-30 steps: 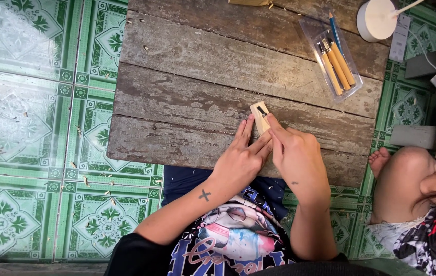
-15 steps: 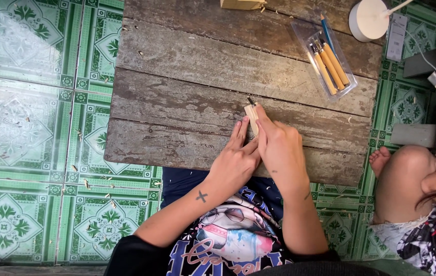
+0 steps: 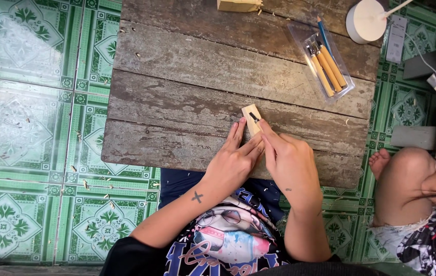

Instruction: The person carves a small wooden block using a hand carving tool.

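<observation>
- Head view: your left hand (image 3: 233, 166) pinned the small wood block (image 3: 251, 116) flat on the plank table (image 3: 177, 102), fingers closed on its lower end, likely to steady it.
- Your right hand (image 3: 289, 163) pinched shut on a tool at the block's dark notch; the tool itself was mostly hidden.
- Clear case of wooden-handled tools (image 3: 322, 61) lay well apart, upper right.
- Another person's knee (image 3: 407, 174) was beside the table.

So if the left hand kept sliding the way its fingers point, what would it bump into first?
Probably the clear plastic tray of wooden-handled carving tools. The left hand points up and to the right, past the small wooden block; beyond that lies bare wooden table until the tray.
</observation>
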